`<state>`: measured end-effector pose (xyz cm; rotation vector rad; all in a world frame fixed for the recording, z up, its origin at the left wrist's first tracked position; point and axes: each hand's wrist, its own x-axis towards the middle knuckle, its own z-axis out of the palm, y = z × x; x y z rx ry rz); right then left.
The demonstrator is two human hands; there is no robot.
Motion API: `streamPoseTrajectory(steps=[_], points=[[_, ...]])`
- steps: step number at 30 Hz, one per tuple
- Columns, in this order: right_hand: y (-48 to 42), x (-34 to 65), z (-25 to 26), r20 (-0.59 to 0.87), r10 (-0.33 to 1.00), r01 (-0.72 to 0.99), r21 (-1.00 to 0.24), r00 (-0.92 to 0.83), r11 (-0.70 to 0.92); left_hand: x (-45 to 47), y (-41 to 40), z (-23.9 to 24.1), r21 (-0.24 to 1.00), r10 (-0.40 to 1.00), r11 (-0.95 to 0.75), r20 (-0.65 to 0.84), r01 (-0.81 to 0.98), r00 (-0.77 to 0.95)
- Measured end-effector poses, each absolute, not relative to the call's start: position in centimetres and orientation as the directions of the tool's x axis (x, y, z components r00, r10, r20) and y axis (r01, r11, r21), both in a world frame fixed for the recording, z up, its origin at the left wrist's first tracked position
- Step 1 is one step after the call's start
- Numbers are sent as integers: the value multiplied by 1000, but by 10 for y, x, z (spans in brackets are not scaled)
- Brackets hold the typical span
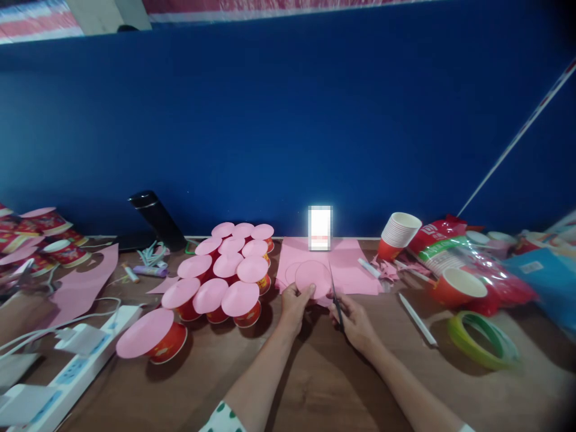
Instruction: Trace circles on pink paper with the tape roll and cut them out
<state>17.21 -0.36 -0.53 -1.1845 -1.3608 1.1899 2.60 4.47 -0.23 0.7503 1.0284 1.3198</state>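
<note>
A pink paper circle (312, 278) is pinched at its lower left edge by my left hand (294, 306). My right hand (353, 321) is closed around dark-handled scissors (337, 303), whose blades point up along the circle's right edge. Behind both hands lie pink paper sheets (355, 258), one with a round outline drawn on it. To the left of my hands stand several red paper cups topped with pink paper discs (240, 298). One more disc-topped cup (148, 336) lies tilted, nearer to me.
A power strip (90, 354) with chargers and a black flask (157, 221) are on the left, near another person's hand (22, 315). At right are stacked cups (398, 234), a white pen (417, 320), tape rolls (481, 340) and a red plastic bag (490, 270). A bright screen (320, 228) stands behind the paper.
</note>
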Motion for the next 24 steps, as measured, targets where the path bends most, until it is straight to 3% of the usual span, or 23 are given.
streamPoseTrajectory(steps=[24], points=[[-4,173,-6,109,990,143,-982,-88,121,26,44,-4,921,987,123,-154,-370,-55]])
